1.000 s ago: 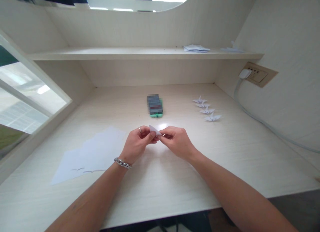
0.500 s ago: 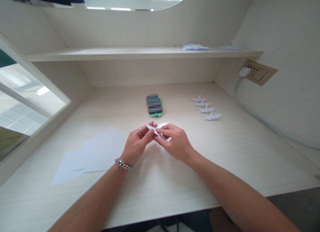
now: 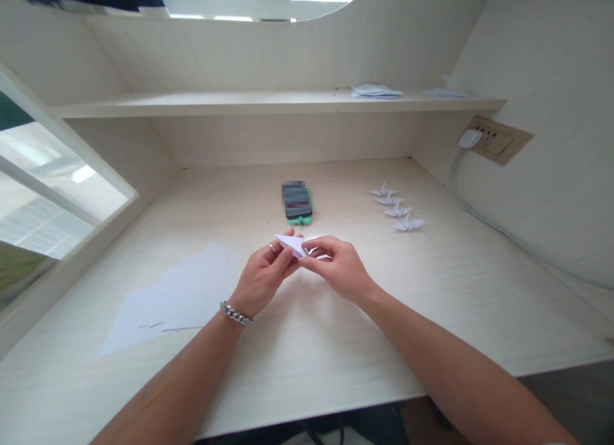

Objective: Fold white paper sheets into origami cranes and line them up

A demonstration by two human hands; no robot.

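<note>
A small folded piece of white paper (image 3: 291, 243) with a pointed left end is held above the desk between both hands. My left hand (image 3: 263, 272), with a ring and a chain bracelet, pinches it from the left, thumb on top and fingers beneath. My right hand (image 3: 341, 266) grips its right end between thumb and fingertips, which hide part of that end. Several white paper cranes (image 3: 407, 224) stand in a slanting row to the right, beyond my right hand.
A phone in a green case (image 3: 298, 205) lies just beyond my hands. White paper sheets (image 3: 177, 291) are spread on the desk at left. Folded papers (image 3: 375, 91) rest on the shelf (image 3: 240, 104). At right, a cable (image 3: 508, 237) runs from the wall socket (image 3: 499, 140).
The folded paper has turned, so its flat triangular face now shows instead of a narrow edge. My right fingers have shifted slightly along its right end.
</note>
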